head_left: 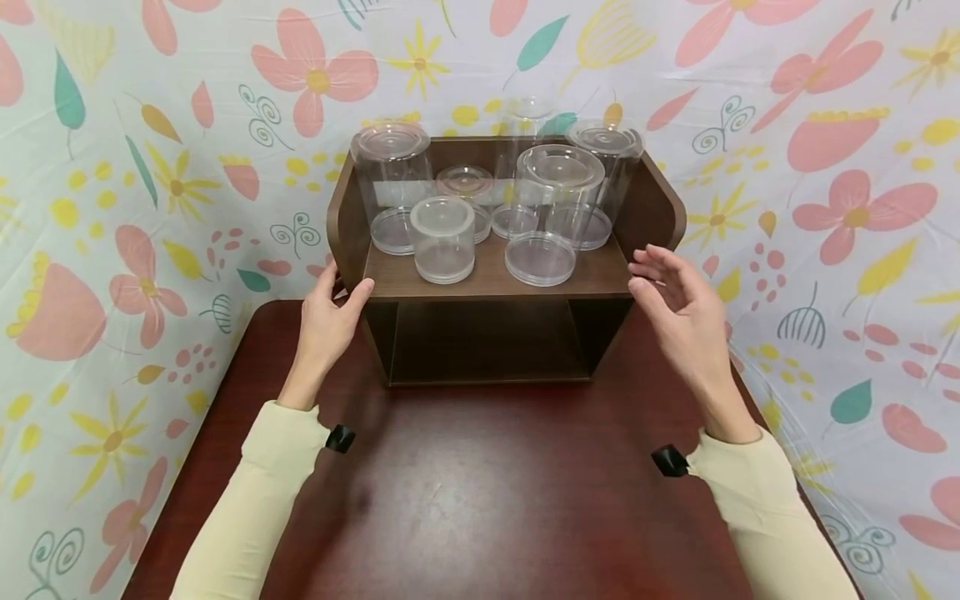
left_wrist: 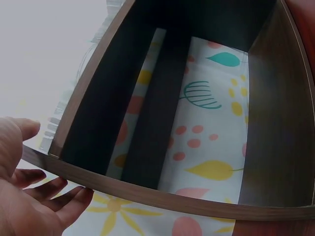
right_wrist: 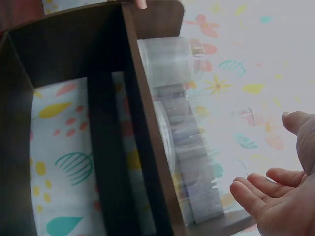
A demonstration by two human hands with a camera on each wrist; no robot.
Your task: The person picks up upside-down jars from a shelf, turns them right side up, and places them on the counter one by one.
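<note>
A dark brown two-tier wooden shelf stands on the table, with several clear round jars on its upper board. My left hand grips the shelf's left side panel, thumb at the front and fingers on the outer face. The left wrist view shows the same hand with fingertips at the panel's edge. Beside the right side panel my right hand is held apart from the shelf, fingers loosely bent and holding nothing. In the right wrist view that hand is at the lower right.
A small frosted-lid jar and a wider jar stand at the upper board's front; taller jars, such as one at left, stand behind. The dark red table meets flower-patterned cloth at both sides and the back.
</note>
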